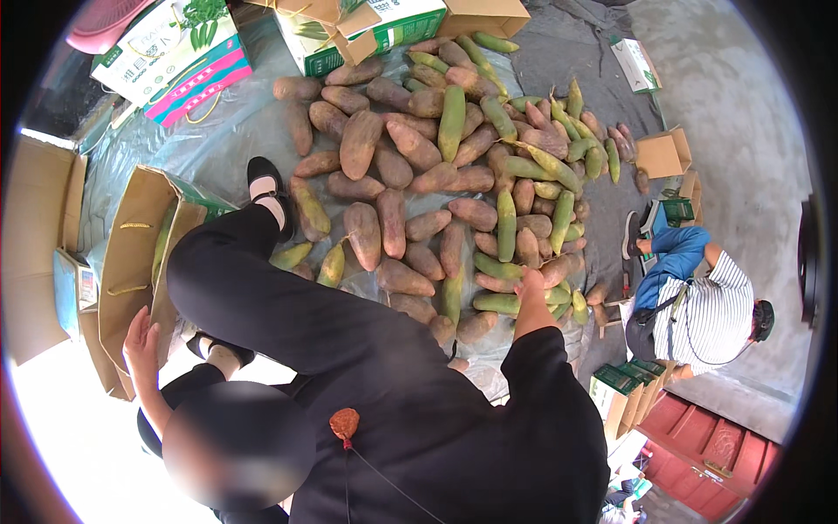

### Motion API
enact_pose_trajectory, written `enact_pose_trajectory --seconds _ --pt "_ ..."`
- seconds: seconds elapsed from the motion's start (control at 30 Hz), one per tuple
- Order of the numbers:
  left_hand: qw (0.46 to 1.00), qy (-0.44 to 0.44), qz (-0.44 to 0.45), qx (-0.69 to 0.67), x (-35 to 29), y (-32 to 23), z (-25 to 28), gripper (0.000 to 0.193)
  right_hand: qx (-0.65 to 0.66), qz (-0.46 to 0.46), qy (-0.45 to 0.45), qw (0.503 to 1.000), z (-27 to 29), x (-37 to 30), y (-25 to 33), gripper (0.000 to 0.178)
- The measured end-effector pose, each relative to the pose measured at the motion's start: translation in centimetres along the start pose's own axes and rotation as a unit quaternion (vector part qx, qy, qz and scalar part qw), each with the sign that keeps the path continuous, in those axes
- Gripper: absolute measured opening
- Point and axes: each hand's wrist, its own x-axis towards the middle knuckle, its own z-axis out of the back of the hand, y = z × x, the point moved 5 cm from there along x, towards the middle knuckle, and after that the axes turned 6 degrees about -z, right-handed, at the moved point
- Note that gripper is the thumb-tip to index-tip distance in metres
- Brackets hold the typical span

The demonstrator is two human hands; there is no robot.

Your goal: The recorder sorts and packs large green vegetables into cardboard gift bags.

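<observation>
My right hand (529, 285) reaches into a wide spread of large reddish-brown root vegetables (361, 145) and long green radishes (506, 225). It touches the ones at the near right of the spread; its fingers are too foreshortened to show whether they grip one. My left hand (141, 346) is raised at the left with its fingers apart and nothing in them. Beside it stands an open brown-lined paper carrier bag (131, 255) with cord handles. Something green, partly hidden, shows inside the bag.
Plastic sheeting (209, 144) lies under the vegetables. Printed cartons (384, 39) and a carrier bag (175, 61) stand at the back. A seated person in a striped shirt (711, 319) is at the right, near several green-topped boxes (624, 384). A brown carton (663, 153) lies far right.
</observation>
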Motion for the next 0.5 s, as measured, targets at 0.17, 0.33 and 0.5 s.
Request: enact_pose_trajectory --seconds 0.17,0.33,0.5 --pt "0.999 -0.005 -0.042 0.029 0.0 -2.0 0.1 0.038 -0.244 0.187 0.001 0.952 0.5 4.8 0.0 0.031" --pt "0.998 -0.048 -0.024 0.016 -0.7 -1.4 1.3 0.037 -0.386 0.37 -0.096 0.839 -2.8 -1.0 0.8 0.04" --pt "0.995 -0.073 -0.053 0.037 -0.8 -0.9 1.6 0.038 -0.479 0.443 -0.07 0.755 -4.9 -7.0 3.7 0.041"
